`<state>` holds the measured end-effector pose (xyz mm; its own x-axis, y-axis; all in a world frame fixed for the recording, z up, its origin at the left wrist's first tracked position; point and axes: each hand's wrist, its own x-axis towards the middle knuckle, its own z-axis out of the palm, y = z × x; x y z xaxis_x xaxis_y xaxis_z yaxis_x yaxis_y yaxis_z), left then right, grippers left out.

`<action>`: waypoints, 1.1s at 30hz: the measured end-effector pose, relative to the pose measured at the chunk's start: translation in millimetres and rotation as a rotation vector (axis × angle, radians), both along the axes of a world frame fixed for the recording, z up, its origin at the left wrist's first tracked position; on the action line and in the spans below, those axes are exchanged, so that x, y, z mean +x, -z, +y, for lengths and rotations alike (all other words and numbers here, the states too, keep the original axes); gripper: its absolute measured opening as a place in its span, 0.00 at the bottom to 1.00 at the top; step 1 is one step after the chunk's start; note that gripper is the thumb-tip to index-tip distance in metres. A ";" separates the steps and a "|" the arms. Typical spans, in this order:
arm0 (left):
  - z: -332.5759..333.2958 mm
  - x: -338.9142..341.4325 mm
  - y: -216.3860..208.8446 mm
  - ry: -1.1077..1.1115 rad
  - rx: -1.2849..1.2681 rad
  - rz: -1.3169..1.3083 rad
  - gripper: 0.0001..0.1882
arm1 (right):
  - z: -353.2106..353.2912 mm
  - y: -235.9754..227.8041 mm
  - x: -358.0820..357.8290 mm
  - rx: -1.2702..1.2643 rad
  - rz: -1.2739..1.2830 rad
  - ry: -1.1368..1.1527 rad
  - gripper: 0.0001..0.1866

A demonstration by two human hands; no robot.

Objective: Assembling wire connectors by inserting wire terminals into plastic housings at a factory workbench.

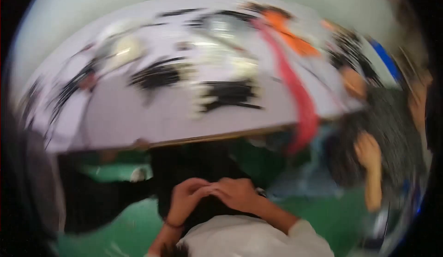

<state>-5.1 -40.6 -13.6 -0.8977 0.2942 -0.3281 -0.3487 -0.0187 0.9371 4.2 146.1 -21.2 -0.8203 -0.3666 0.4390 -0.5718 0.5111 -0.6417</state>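
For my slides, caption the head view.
Left hand and right hand meet before a table with black bundles and red strip.

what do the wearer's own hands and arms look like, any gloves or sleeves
Both the left hand and right hand are bare, with no gloves. A thin dark band circles the left wrist. On the right arm, a plain off-white sleeve leaves the forearm uncovered. Blur hides finer detail.

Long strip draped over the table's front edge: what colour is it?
The strip is pinkish red, best seen in the head view.
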 end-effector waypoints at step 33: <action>-13.0 16.7 14.8 -0.064 0.083 -0.016 0.13 | -12.2 -1.3 8.6 -0.117 -0.106 -0.013 0.06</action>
<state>11.7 -53.6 -28.4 -0.9102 0.2635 -0.3196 -0.3593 -0.1183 0.9257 12.9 133.8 -19.9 -0.8597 -0.3293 0.3905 -0.5040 0.4225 -0.7533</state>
